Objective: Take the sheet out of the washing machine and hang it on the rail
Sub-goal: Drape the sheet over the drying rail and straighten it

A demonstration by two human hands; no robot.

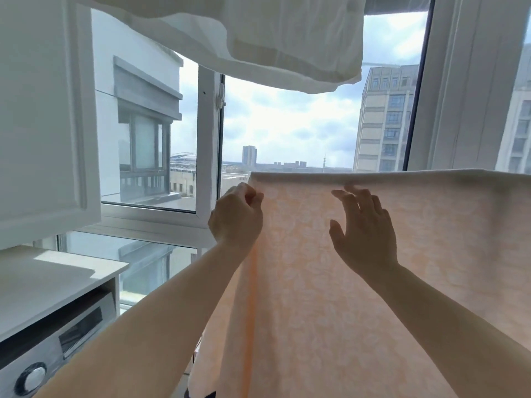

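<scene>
A pale orange sheet [359, 282] with a faint white leaf-like pattern filled the lower right of the frame, draped over a straight horizontal line at mid-height so that its top fold ran from the centre to the right edge. The rail itself was hidden under that fold. The cloth hung down flat to the bottom of the frame, with a soft vertical crease near its left edge.

The left hand [237, 215] sat at the sheet's upper left corner, just left of centre, its fingers curled in and pinching the left edge of the fabric right below the fold. The right hand [363, 234] was right of centre in front of the sheet, fingers spread and only lightly bent, the fingertips [339, 193] reaching up near the fold; whether they touched the cloth could not be told, and it held nothing. Both forearms rose bare from the bottom of the frame.

A white cloth [273, 38] hung across the top of the frame. In the lower left corner stood a washing machine [46, 360] with a round silver dial, under a white countertop [43, 280], and a white cabinet door [43, 110] filled the upper left. Behind everything a window [209, 145] showed tall buildings and a cloudy sky.
</scene>
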